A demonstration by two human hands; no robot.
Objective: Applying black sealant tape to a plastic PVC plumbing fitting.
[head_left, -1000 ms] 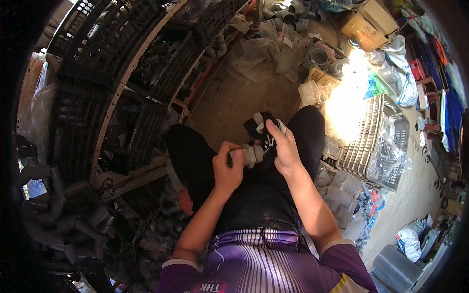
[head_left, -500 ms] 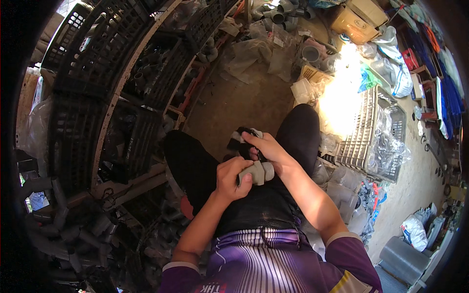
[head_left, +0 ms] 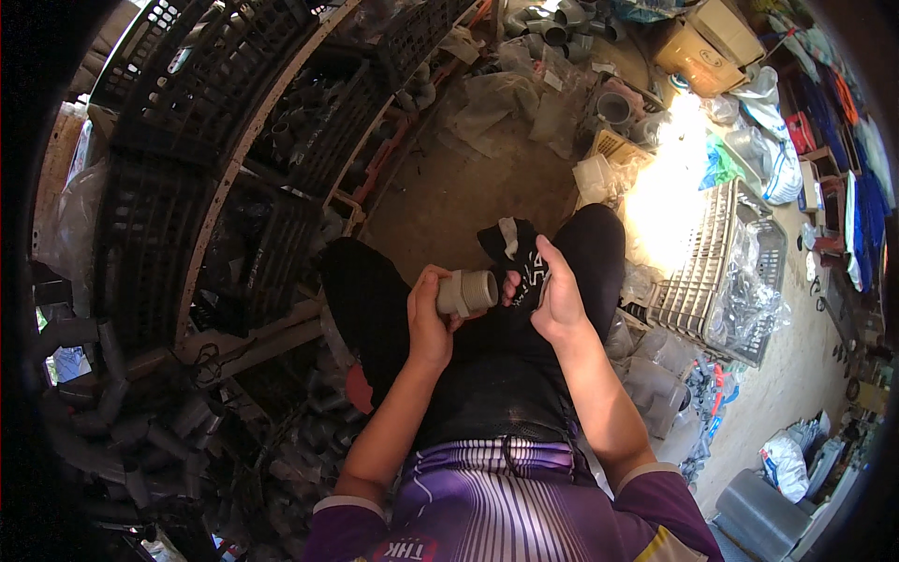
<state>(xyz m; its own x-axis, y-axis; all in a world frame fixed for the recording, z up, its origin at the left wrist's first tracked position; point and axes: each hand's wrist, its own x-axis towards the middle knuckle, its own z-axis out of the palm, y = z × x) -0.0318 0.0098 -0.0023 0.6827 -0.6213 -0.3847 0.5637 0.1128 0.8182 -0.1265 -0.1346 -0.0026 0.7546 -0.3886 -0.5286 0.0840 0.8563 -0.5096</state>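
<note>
1. My left grip (head_left: pixel 429 318) held the grey threaded fitting (head_left: pixel 466 292) above my thighs (head_left: pixel 370 290).
2. My right grip (head_left: pixel 560 304) clasped a black-and-white cloth (head_left: pixel 529 272), just beside the fitting's right end.
3. It looked like a wiping step; further wiping called for a steady left hold.

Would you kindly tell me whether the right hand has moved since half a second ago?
Yes: the right hand has moved rightward, nearer to the pale slatted crate at the right of the head view.
</note>
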